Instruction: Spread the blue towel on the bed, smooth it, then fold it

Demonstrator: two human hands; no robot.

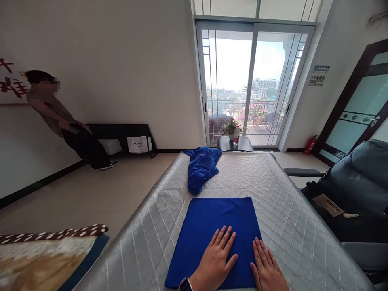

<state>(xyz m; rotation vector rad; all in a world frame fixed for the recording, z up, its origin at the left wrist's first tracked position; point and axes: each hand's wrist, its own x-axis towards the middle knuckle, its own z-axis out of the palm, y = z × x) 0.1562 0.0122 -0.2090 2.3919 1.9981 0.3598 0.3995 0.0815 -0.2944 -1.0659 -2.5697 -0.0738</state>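
Note:
A blue cloth (224,216) lies flat and squared off on the silver quilted cover in front of me. My left hand (216,256) rests on the middle of it, palm down with the fingers spread; a watch is on that wrist. Along the cloth's right edge lies my right hand (268,264), flat with fingers stretched out, partly on the quilted cover. Neither hand grips anything. Beyond the flat cloth, a second blue cloth (203,165) sits crumpled in a heap near the far left end of the cover.
The silver quilted cover (281,206) spreads over the surface before me. A black armchair (357,178) stands at right, a patterned blanket (51,258) lies at lower left. A chair with a bottle (236,135) is by the glass door. A person (60,117) stands at far left.

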